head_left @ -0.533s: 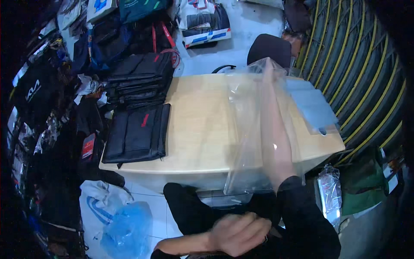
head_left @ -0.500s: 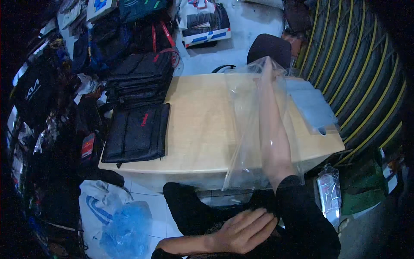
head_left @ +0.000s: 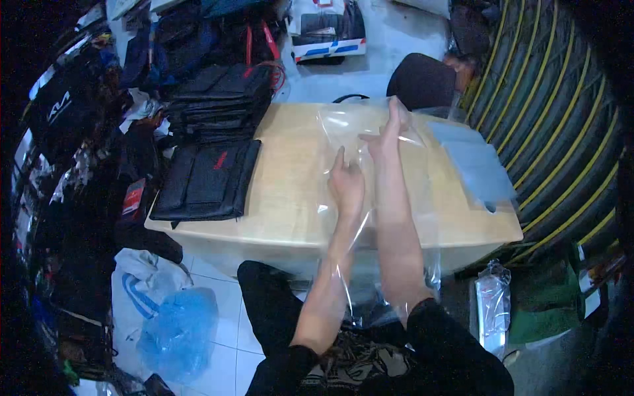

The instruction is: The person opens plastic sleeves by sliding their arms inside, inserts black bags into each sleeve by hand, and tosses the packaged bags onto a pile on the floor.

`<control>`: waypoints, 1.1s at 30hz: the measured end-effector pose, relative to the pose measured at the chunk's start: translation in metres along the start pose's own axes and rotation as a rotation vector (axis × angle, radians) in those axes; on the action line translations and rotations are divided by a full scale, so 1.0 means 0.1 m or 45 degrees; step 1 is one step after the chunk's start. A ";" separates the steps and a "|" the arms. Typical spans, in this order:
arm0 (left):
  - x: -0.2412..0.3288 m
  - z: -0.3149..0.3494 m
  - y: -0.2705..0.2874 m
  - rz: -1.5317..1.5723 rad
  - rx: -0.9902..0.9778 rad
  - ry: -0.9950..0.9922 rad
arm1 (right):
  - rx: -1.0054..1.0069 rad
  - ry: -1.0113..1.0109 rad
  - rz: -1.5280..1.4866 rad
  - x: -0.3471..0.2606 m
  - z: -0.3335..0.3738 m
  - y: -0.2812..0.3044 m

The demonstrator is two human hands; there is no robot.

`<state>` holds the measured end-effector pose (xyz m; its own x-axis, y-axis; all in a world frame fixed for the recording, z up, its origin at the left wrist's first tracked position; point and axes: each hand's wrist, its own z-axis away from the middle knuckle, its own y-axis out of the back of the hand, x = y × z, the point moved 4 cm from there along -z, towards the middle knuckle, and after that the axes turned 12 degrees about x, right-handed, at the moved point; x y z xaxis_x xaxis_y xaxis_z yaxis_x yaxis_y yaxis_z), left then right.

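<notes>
A large clear plastic bag (head_left: 422, 191) is spread over the table's near edge with both my forearms inside it. My right hand (head_left: 388, 132) reaches to its far end, fingers stretched out and touching the film near the top corner. Lower and to its left, my left hand (head_left: 347, 181) is also in the bag, the index finger pointing up and the other fingers partly bent. Neither hand holds any separate thing. A flat stack of bluish plastic sleeves (head_left: 472, 162) lies on the table to the right of the bag.
The wooden table (head_left: 290, 178) carries a black fabric case (head_left: 208, 181) and a pile of similar cases (head_left: 218, 99) at left. A dark chair back (head_left: 421, 80) stands behind it. Black hoops with yellow stripes (head_left: 548, 132) rise at right. A blue plastic bag (head_left: 178, 333) sits on the floor.
My left hand has moved from my lap up into the clear bag. My right hand has shifted slightly left, and the bag has widened and spread toward the left.
</notes>
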<state>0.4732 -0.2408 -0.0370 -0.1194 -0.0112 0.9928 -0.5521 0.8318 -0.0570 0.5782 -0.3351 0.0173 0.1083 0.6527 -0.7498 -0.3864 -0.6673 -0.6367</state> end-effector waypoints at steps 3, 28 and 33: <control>-0.16 -0.57 -0.19 1.260 -0.042 0.441 | -0.041 -0.090 -0.088 0.21 0.32 -0.08; 0.26 -0.53 -0.39 1.677 -0.073 0.368 | -0.252 0.578 0.614 0.27 1.48 0.83; -0.15 -0.50 -0.38 1.130 -0.185 0.361 | -0.376 0.528 0.577 0.28 0.94 0.21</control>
<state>0.5369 -0.2447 -0.0449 -0.2309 0.7794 0.5824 -0.2449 0.5328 -0.8101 0.4868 -0.2970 0.0001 0.3597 0.1335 -0.9235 -0.2167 -0.9507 -0.2218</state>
